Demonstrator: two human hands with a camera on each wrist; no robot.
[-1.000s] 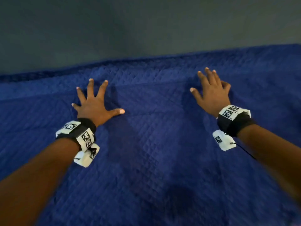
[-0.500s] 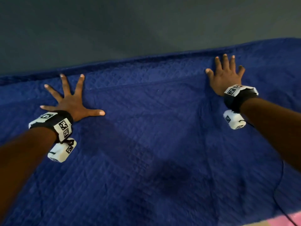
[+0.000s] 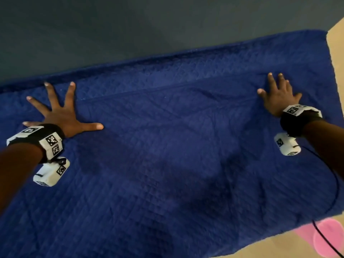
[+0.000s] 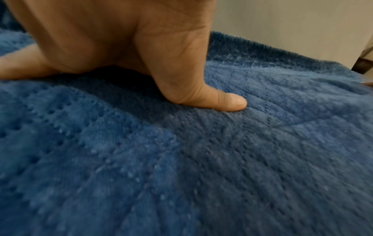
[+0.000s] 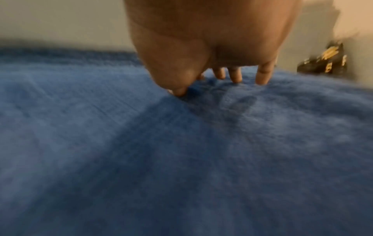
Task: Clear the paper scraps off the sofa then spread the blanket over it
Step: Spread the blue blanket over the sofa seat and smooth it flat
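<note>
Both hands lie flat, fingers spread, on the blanket (image 3: 176,146): left hand (image 3: 61,118) mid-left, right hand (image 3: 279,97) upper right.

A plain grey-blue wall (image 3: 130,25) rises behind, dim and in shade. Pale beige floor (image 3: 337,58) shows along the right edge and at the near right corner, where something pink (image 3: 329,237) lies with a black cable (image 3: 324,239) across it.

Dim, even light; soft shadows on the blanket (image 3: 176,146) (right wrist view badly motion-blurred).
</note>
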